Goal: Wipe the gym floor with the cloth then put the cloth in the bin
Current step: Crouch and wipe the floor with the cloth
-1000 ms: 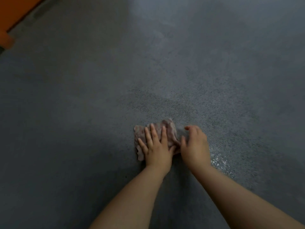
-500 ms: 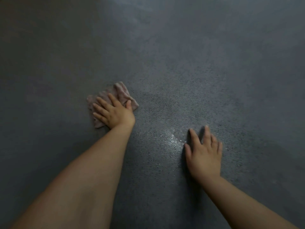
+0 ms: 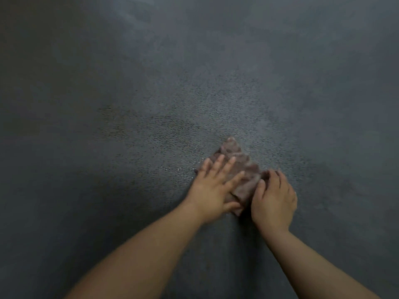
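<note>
A crumpled pinkish-brown cloth lies on the dark grey textured gym floor, near the middle of the view. My left hand presses flat on its left part with straight, spread fingers. My right hand rests on the floor at the cloth's right edge, its fingers curled; its fingertips touch the cloth's edge. The cloth's lower part is hidden between my hands. No bin is in view.
Bare floor surrounds my hands on all sides. A faint damp sheen marks the floor just left of the cloth.
My left hand has slid the cloth from the left back to the right, beside my right hand. My right hand's fingers have gone from flat on the floor to curled.
</note>
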{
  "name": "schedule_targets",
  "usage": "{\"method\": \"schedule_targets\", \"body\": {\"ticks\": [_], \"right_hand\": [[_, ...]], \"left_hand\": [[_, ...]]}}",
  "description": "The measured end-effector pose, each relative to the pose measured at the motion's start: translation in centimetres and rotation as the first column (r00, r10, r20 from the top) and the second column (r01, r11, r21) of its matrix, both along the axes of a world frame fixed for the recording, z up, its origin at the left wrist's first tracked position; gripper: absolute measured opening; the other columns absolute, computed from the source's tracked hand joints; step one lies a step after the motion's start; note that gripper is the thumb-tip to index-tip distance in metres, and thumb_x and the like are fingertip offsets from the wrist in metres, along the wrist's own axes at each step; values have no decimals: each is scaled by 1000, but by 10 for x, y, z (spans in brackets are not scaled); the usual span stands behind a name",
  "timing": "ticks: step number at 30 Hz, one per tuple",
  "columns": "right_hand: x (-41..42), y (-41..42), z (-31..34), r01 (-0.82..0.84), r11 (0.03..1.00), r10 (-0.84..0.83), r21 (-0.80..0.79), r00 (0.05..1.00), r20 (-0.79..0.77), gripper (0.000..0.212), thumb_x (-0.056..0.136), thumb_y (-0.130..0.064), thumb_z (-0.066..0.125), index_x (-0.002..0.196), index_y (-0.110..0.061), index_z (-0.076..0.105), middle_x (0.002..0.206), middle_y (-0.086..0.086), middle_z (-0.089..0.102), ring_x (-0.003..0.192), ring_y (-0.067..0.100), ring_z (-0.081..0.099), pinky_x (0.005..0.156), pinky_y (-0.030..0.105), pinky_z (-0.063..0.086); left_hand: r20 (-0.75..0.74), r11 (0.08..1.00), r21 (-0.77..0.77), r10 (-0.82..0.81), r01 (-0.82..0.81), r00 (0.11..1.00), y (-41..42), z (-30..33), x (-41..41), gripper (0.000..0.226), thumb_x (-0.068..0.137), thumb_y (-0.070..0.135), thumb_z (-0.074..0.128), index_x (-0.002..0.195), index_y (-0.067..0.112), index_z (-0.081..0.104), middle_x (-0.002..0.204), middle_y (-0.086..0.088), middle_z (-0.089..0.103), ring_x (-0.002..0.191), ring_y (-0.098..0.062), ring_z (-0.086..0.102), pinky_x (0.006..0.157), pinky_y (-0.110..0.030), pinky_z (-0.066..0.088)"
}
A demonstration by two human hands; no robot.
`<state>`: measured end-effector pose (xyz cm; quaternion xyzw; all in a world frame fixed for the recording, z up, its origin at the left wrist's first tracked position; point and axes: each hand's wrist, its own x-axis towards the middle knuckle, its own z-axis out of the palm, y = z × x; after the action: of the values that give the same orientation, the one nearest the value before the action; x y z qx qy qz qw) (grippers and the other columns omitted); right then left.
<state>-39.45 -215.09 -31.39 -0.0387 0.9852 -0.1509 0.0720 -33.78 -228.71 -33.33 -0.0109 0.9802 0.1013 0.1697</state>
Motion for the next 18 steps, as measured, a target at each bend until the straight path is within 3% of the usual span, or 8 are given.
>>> {"method": "schedule_targets", "body": {"ticks": [3,5,7,10,12,15,16,18], "right_hand": [[5,17,-3,-61,998,61,19,998,20,52,88,-32,33,130,-9,55,140,12,49,127,33,45,110,48,24],[7,27,-4,-69,998,68,16,997,22,56,89,-36,27,131,-11,54,140,9,49,127,31,44,111,47,22],[9,35,-4,-55,998,55,-1,998,-2,62,87,-41,21,130,-10,55,139,9,50,127,31,46,110,47,25],[8,44,-3,-18,999,17,-48,1000,-27,64,87,-41,20,128,-7,56,137,11,52,125,32,48,108,48,28],[4,47,-2,10,996,-14,-91,999,-45,64,87,-39,22,126,-4,56,134,15,53,122,35,49,107,48,32],[-4,55,0,51,989,-59,-137,997,-57,66,85,-39,22,127,-1,55,134,18,53,122,36,49,106,48,35],[-6,59,1,65,988,-74,-143,996,-55,67,84,-41,21,128,-1,54,135,18,52,123,35,48,107,47,34],[-8,66,1,88,986,-96,-145,994,-50,66,85,-41,22,129,-2,53,138,16,50,125,34,46,107,44,32]], "left_hand": [[-44,994,-105,40,-45,998,-54,-5,20,80,80,71,19,137,24,48,148,-15,35,131,-42,40,103,-59,26],[14,964,-117,240,-237,971,-68,1,21,84,82,74,13,149,25,24,157,-15,11,143,-41,14,113,-55,10],[62,858,-109,511,-503,858,-54,2,12,76,89,68,25,151,30,3,158,-11,-15,144,-37,-10,114,-51,-6],[69,755,-74,656,-652,752,-5,8,-21,76,91,62,34,150,35,-5,156,-13,-19,142,-40,-17,112,-56,-8],[97,841,-44,541,-540,835,35,11,-43,78,91,62,33,149,35,-11,155,-16,-22,140,-44,-19,111,-58,-10],[154,993,-11,121,-120,981,111,13,-54,68,99,49,26,149,30,-16,153,-13,-30,138,-43,-25,108,-59,-15],[175,999,-31,-10,16,985,129,13,-52,67,101,45,24,149,26,-18,152,-11,-32,138,-42,-27,107,-58,-16],[173,990,-39,-130,139,976,138,10,-50,69,100,43,26,148,21,-19,153,-8,-32,139,-37,-28,108,-54,-18]]}}
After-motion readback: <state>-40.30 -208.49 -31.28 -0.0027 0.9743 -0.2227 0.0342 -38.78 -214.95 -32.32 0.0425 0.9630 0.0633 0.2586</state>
